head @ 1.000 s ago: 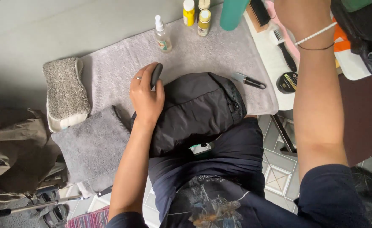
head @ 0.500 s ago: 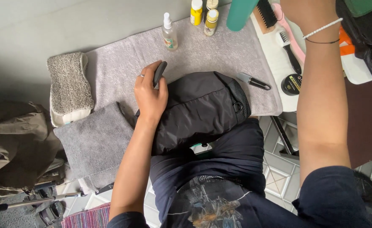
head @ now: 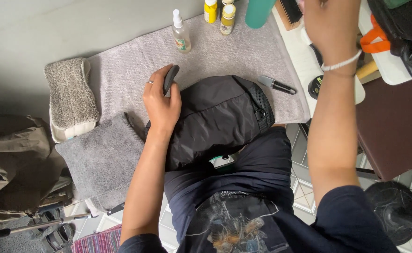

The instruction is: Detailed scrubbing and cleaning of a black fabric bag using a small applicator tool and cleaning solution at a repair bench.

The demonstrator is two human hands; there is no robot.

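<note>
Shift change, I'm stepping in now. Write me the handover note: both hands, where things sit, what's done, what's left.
Left hand: pressing on the black bag, gripping a small dark tool.
Right hand: raised over the supplies at the top right, holding nothing that shows.
Bag lies on the grey towel, partly over the lap.
Spray bottle and yellow bottles stand upright at the towel's far edge.
Done or left: cannot tell; the bag shows no wet patch or foam.

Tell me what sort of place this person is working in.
Probably a small cleaning or care bench in a home or workshop. A grey towel covers the worktop, small bottles and a brush stand along its far edge, and the left hand rests on a black bag.
</note>
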